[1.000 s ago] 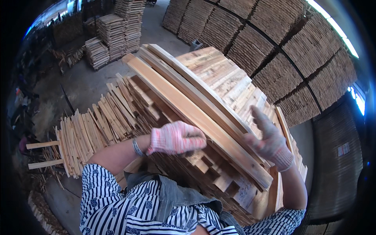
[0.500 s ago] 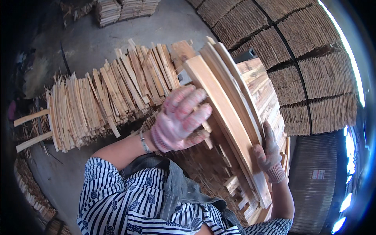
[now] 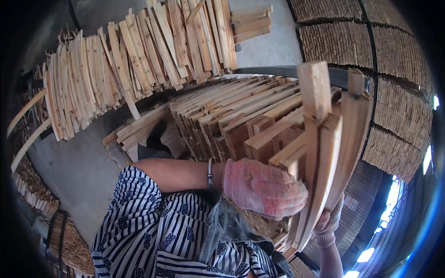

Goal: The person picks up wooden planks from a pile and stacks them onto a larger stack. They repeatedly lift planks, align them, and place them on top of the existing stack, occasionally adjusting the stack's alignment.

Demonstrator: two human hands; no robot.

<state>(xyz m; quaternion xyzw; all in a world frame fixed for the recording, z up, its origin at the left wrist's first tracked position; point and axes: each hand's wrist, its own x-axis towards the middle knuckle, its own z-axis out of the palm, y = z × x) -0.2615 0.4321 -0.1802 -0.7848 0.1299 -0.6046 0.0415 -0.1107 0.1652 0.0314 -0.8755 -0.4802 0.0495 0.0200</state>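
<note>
Several wooden planks [image 3: 325, 157] stand up at a slant in front of me, their upper ends at uneven heights. My right hand [image 3: 328, 220], in a soiled glove, is closed on the planks near their lower right side; the planks cover part of its fingers. My left hand [image 3: 264, 189], in a pink-stained white glove, is beside the planks' left face, back of the hand up. Its fingers are pressed together and bent, with the tips close to the planks. The thumb is hidden, and so is anything inside that hand.
A layered stack of wooden pieces [image 3: 241, 116] lies just beyond my left forearm. Farther left, a long row of thin wood strips [image 3: 134, 55] stretches across, two strips jutting out at its left end. Tall strapped bundles [image 3: 336, 46] rise at the right, above a corrugated panel [image 3: 364, 194].
My left hand has gone from raised with fingers spread to lower right, fingers together beside the planks. The planks have tilted more upright, my right hand moving down with them. The view has shifted.
</note>
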